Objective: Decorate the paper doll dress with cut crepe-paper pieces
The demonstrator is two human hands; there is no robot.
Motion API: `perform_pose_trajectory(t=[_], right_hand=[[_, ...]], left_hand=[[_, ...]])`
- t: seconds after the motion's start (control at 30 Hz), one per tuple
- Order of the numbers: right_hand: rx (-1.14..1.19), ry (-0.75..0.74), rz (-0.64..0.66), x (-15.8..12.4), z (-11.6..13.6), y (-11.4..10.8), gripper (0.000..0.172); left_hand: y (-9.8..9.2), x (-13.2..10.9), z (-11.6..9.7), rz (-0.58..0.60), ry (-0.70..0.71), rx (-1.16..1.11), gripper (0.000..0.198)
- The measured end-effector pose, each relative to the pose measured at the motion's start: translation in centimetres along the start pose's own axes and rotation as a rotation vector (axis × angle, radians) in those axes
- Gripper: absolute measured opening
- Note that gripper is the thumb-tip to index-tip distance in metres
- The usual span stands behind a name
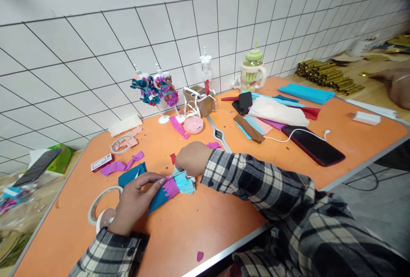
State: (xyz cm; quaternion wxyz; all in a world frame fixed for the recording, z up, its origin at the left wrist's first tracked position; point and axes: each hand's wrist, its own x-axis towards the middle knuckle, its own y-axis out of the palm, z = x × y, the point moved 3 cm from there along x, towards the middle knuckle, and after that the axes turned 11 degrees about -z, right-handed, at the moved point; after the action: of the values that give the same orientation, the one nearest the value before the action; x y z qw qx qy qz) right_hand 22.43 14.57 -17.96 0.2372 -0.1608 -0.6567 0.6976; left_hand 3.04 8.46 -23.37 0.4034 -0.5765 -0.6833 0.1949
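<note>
My left hand (137, 198) pinches a layered strip of crepe paper (171, 188), teal, purple and light blue, flat on the orange table (198, 221). My right hand (191, 158) is closed around small scissors (177, 173), whose blades meet the paper's scalloped edge by my left fingertips. Both sleeves are plaid.
Tape rolls (100, 208) lie by my left wrist. Purple scraps (120, 165), a red box (101, 162), flower-covered mannequins (156, 91), a pink bowl (193, 125), a dark phone with cable (312, 144), folded paper sheets (278, 112) and a green-lidded cup (253, 72) fill the table. Another person's arm (395, 85) shows far right.
</note>
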Motion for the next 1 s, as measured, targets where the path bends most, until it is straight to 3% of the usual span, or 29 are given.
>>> perform_pose_trajectory(t=[0.43,0.7,0.77,0.87,1.0], right_hand=[[0.000,0.015,0.017,-0.2,0.2,-0.5,0.018],[0.079,0.174,0.083,-1.8,-2.5,-1.4,0.055],[0.160,0.234,0.032,-2.0,-3.5,-1.5,0.052],[0.375,0.395,-0.088,-2.3,-5.0,-0.9,0.039],[0.532,0.496,-0.053,-3.1,-5.3,2.2,0.025]], left_hand=[[-0.1,0.1,-0.6,0.002,0.013,0.007,0.027],[-1.3,0.0,-1.0,-0.027,-0.005,0.099,0.042],[-1.7,0.2,-0.6,0.054,-0.069,0.135,0.042],[-2.1,0.4,0.1,0.267,-0.207,0.158,0.044],[-2.4,-0.2,0.6,0.474,-0.199,0.151,0.038]])
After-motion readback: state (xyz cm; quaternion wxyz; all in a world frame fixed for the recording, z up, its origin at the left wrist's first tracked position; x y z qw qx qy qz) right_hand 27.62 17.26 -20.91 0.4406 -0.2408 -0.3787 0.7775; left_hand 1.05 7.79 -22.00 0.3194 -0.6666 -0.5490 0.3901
